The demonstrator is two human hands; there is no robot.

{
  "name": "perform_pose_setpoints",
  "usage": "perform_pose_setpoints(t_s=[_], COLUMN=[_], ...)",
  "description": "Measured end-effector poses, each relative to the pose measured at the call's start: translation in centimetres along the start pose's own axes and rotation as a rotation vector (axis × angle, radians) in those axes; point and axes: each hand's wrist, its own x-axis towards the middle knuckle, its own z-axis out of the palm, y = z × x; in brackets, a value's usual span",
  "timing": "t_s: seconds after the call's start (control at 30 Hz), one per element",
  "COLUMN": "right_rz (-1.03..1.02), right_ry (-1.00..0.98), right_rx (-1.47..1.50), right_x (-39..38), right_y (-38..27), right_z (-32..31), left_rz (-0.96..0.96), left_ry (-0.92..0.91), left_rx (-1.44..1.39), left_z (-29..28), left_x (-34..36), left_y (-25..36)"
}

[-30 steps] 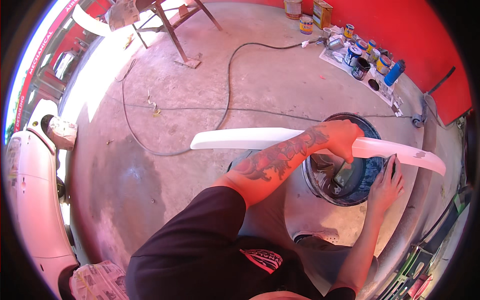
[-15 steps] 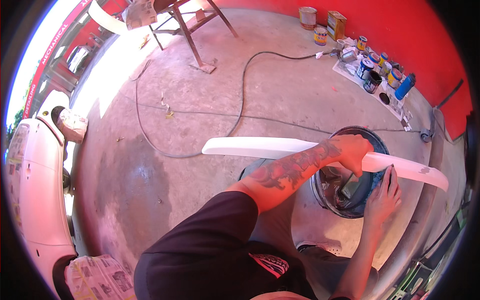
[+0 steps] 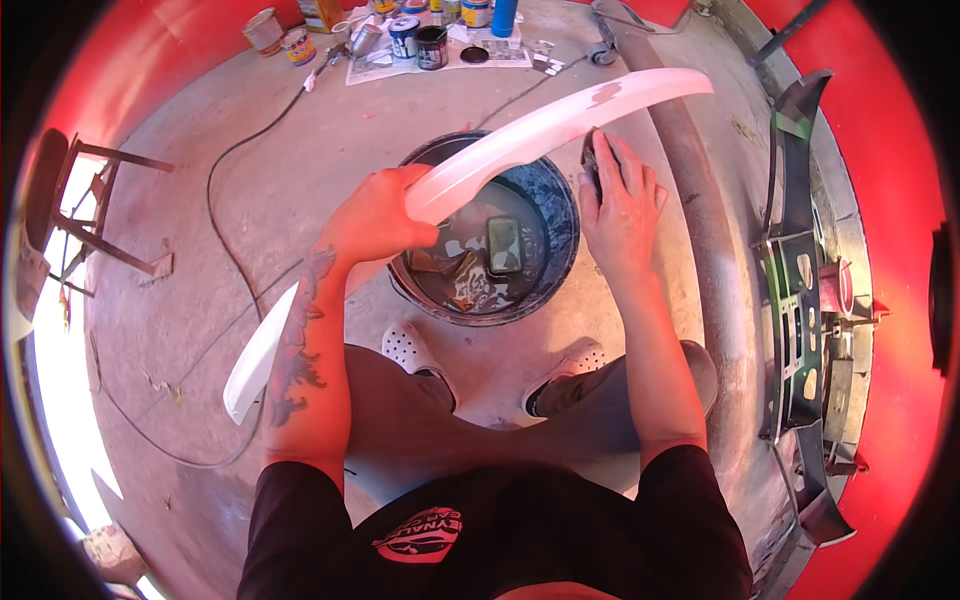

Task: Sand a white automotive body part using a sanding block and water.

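Spanning lower left to upper right, white strip point(image 3: 520, 140): held over the bucket, mostly plain white; work seems partway, though the finished share cannot be told.
Black bucket point(image 3: 557, 215), centre of the frame: cloudy liquid, 1 green block point(image 3: 505, 247) and at least 1 brownish piece.
Left hand point(image 3: 382, 215), left of centre: closed around the strip near its middle.
Right hand point(image 3: 622, 195), right of centre: fingers narrowed on 1 dark pad point(image 3: 592, 168); whether it touches the strip's lower edge, cannot tell.
Black can point(image 3: 431, 48), top of the frame: open, contents too dark to identify.
Grayish patch point(image 3: 605, 93), strip's upper-right part: 1 uneven-coloured area, seemingly left unfinished.
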Motion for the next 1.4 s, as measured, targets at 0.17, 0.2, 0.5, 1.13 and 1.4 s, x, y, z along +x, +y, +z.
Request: perform_pose_setpoints(t_s=[0.17, 0.2, 0.5, 1.13, 1.4], right_rz=[-0.007, -0.028, -0.241, 0.001, 0.063], right_ry=[-0.049, -0.055, -0.146, -0.011, -0.075], right_rx=[-0.004, -0.012, -0.016, -0.066, -0.067], right_x=[-0.8, -0.7, -2.0, -0.8, -0.3], right_y=[-0.5, -0.7, -4.4, -0.2, 1.4], right_z=[0.5, 0.5, 0.5, 0.8, 1.2], left_rz=[-0.025, -0.023, -0.019, 0.013, 0.026], left_ry=[0.016, 0.008, -0.059, -0.047, -0.031], left_rx=[-0.031, -0.029, -0.073, -0.077, -0.058], left_z=[0.6, 0.6, 0.7, 0.5, 0.8], left_x=[0.0, 0.0, 0.2, -0.5, -0.3], left_y=[0.8, 0.9, 0.4, 0.7, 1.2])
